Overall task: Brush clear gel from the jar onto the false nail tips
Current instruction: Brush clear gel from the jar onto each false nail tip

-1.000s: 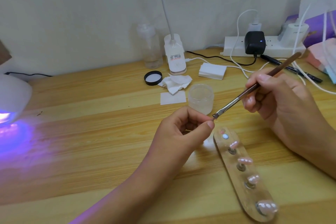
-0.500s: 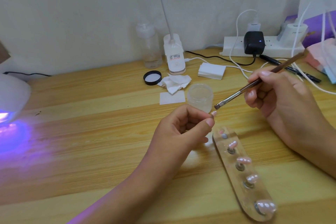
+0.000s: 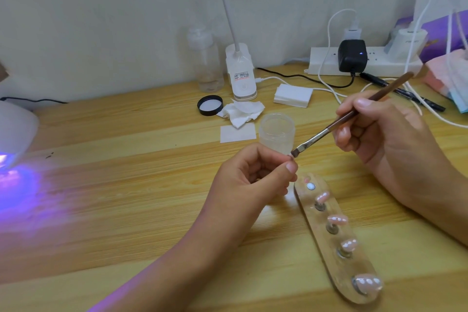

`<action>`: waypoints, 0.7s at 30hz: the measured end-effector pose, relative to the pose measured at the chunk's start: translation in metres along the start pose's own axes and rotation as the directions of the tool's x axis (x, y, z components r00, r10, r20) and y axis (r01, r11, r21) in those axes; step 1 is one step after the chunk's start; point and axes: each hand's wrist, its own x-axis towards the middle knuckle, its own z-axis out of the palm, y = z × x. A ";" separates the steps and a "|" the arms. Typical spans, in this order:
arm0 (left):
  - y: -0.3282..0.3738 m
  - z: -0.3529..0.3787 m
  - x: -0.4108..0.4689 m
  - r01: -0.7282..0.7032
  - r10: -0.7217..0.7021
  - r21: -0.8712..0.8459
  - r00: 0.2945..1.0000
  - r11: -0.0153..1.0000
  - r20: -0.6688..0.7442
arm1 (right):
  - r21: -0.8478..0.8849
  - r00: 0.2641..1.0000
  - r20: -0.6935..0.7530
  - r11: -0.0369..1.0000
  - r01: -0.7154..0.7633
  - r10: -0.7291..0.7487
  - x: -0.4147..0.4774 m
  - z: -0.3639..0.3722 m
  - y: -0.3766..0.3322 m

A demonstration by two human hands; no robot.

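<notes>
Fingers [image 3: 291, 167] pinching nail tip [image 3: 290, 156], brush [image 3: 329, 132] touching it, jar [image 3: 276, 138] holding clear gel [image 3: 276, 124]

Along the table's [image 3: 126, 185] back edge stand a clear bottle [image 3: 206, 63], a white lamp base [image 3: 241, 76] and a power strip [image 3: 326, 63] carrying a black adapter [image 3: 352, 56]; a glowing nail lamp [image 3: 15, 132] sits at its left edge.

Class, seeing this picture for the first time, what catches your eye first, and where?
At centre, the right hand holds a brush against a small nail tip pinched by the left hand, before the clear jar. Violet light spills over the table from the lamp at the left edge; glossy pink tips line a holder strip at lower right.
</notes>
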 end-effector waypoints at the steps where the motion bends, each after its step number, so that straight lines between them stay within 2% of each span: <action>1: 0.000 0.000 0.000 -0.001 0.001 0.005 1.000 1.000 -0.002 | -0.011 1.000 0.003 1.000 0.004 -0.004 0.000 0.000 0.000; 12: 0.000 0.000 0.001 -0.004 0.005 0.055 1.000 0.998 -0.013 | -0.083 0.997 0.016 0.994 0.075 -0.074 -0.001 -0.002 0.002; 21: 0.001 0.000 0.000 -0.004 0.004 0.074 1.000 0.997 -0.006 | -0.068 0.994 -0.113 0.998 -0.003 -0.005 0.001 -0.002 0.001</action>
